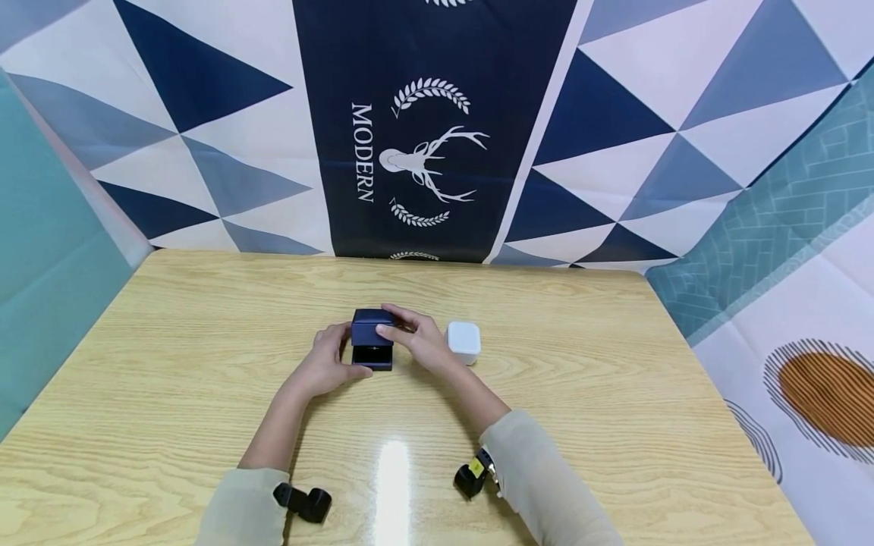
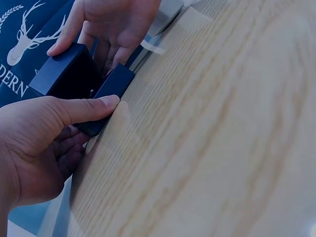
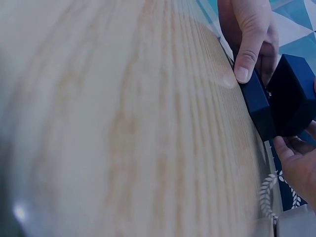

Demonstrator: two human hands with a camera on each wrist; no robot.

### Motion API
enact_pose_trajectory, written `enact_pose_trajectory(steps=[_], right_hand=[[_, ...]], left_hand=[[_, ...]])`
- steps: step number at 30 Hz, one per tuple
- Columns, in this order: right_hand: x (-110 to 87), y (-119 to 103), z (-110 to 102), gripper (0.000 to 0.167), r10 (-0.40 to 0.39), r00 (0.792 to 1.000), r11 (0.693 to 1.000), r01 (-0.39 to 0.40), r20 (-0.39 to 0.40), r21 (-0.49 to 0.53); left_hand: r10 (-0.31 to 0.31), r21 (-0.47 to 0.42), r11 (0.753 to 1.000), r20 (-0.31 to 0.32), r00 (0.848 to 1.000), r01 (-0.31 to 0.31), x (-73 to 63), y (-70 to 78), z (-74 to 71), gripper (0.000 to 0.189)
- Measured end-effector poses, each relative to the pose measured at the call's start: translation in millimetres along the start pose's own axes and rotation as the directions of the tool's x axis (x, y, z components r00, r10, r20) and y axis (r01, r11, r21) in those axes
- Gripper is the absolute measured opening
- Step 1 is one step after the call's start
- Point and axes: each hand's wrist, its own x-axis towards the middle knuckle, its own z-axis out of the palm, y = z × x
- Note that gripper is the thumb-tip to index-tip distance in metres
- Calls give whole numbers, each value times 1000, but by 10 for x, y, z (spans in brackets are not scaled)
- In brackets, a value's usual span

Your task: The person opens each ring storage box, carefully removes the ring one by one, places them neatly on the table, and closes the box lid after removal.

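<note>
A small dark blue ring box [image 1: 372,330] stands on the table with its lid partly raised. Inside, a ring [image 1: 375,348] shows as a small shiny spot against the dark lining. My left hand [image 1: 329,365] grips the base from the left side, its thumb across the front edge in the left wrist view. From the other side my right hand [image 1: 425,341] holds the lid [image 2: 61,74] between thumb and fingers. The box hides part of the right fingers in the head view.
A white rounded box [image 1: 463,341] stands just right of my right hand on the wooden table [image 1: 573,379]. Behind the table's far edge hangs a patterned cloth [image 1: 232,152]. Each wrist wears a small black camera.
</note>
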Motion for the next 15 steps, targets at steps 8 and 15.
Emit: enact_pose_trajectory(steps=[8,15], right_hand=[[31,64,10,53,-16,1000,1000,16,-14,-6],[31,74,10,52,-18,1000,1000,18,-21,-7]], left_hand=[[-4,6,1000,-1,1000,4,-5,0,6,81],[-4,1,1000,1,1000,4,2,4,8,81]])
